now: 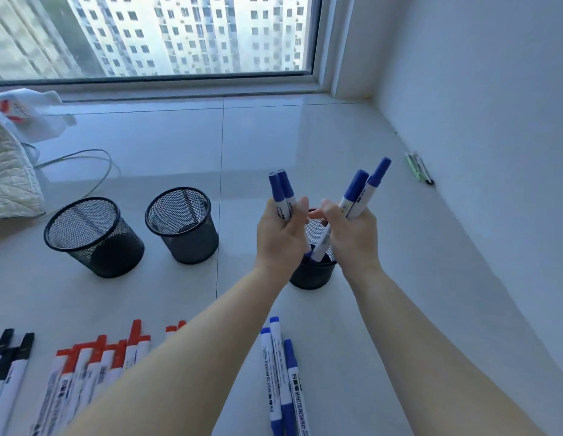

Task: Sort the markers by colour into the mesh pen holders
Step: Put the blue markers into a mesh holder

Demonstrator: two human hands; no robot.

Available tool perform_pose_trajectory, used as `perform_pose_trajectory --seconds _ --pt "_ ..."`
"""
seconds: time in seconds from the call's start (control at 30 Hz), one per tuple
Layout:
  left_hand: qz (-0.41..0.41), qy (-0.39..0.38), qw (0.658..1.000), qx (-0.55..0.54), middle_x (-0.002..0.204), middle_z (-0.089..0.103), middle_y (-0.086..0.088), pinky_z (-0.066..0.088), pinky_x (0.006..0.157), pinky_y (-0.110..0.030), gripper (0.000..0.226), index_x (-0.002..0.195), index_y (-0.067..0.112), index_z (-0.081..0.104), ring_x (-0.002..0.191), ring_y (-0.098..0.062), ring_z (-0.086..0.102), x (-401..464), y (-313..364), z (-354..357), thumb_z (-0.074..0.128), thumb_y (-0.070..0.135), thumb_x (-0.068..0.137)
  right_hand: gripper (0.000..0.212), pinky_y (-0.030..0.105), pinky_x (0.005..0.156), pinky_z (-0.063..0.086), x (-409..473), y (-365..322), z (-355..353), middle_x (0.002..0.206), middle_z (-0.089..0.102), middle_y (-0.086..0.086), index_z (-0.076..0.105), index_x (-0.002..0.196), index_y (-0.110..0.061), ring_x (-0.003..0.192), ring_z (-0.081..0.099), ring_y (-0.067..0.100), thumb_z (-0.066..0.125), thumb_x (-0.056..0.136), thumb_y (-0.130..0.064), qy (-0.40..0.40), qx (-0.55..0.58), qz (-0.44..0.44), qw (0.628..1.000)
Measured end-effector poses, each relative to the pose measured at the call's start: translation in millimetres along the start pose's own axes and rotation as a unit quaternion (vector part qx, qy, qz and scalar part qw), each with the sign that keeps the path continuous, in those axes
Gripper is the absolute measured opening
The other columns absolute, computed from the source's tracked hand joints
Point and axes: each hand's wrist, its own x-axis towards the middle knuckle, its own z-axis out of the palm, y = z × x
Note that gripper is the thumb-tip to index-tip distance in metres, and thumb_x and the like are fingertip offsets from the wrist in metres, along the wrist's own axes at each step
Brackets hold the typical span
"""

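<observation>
Both hands hovered over the right-hand holder (311,272): the left hand (281,234) gripped two blue markers (281,191), the right hand (352,234) gripped two more (362,190), caps up, seemingly ready to drop in. Three blue markers (281,379) lay near, on the floor (305,136).

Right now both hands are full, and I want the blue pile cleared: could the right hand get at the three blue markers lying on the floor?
Probably not yet: the right hand grips blue markers over the right holder. The path to the floor markers looks free.
</observation>
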Motion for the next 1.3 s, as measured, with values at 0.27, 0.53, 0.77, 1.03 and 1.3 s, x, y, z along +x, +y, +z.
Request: perform_pose_trajectory --seconds 0.27,0.53,0.77,1.03,1.3 --pt "0.022 -0.001 0.999 -0.028 0.067 0.052 0.007 0.043 0.062 -0.024 0.016 0.076 0.028 0.049 0.060 -0.009 0.049 -2.9 -10.6 0.7 0.062 0.026 0.084 0.007 0.025 0.070 0.048 -10.4 6.5 -1.6 0.063 0.067 -0.010 0.062 0.074 -0.011 0.066 0.063 0.005 0.060 0.081 -0.013 0.024 0.046 -0.024 0.998" --pt "0.091 0.020 0.995 0.018 0.065 0.050 0.010 0.044 0.062 -0.021 0.028 0.100 0.028 0.042 0.058 -0.005 0.050 -17.4 -5.6 -9.3 0.063 0.020 0.083 0.015 0.035 0.075 0.050 -30.0 10.2 -3.0 0.079 0.062 -0.001 0.051 0.076 -0.028 0.081 0.064 0.023 0.058 0.083 -0.016 0.058 0.001 -0.068 0.996" --pt "0.132 -0.011 0.987 0.089 0.070 0.045 0.008 0.043 0.062 -0.016 0.043 0.111 0.042 0.042 0.062 -0.006 0.049 -40.4 2.3 -22.5 0.061 0.015 0.083 0.010 0.010 0.056 0.040 -44.9 4.8 -25.9 0.074 0.059 -0.002 0.050 0.079 -0.019 0.066 0.056 0.010 0.058 0.085 -0.018 0.035 -0.064 -0.071 0.995" --pt "0.125 -0.019 0.959 0.255 0.108 0.046 0.004 0.031 0.076 -0.009 0.030 0.118 0.020 0.051 0.091 -0.010 0.050 -59.8 3.9 -30.9 0.055 0.026 0.089 0.037 0.024 0.076 0.044 -70.7 -6.8 -47.4 0.108 0.052 -0.001 0.047 0.119 -0.015 0.094 0.055 0.015 0.059 0.087 -0.028 -0.019 -0.163 -0.066 0.984" --pt "0.057 -0.025 0.959 0.278 0.128 0.043 -0.003 0.046 0.092 -0.037 0.042 0.131 0.018 0.041 0.102 -0.013 0.050 -111.1 -14.2 -70.1 0.047 0.033 0.092 0.022 0.031 0.075 0.040 -136.5 7.8 -45.3 0.096 0.054 0.004 0.053 0.105 -0.009 0.094 0.052 0.024 0.056 0.086 -0.019 0.110 -0.252 -0.186 0.943"
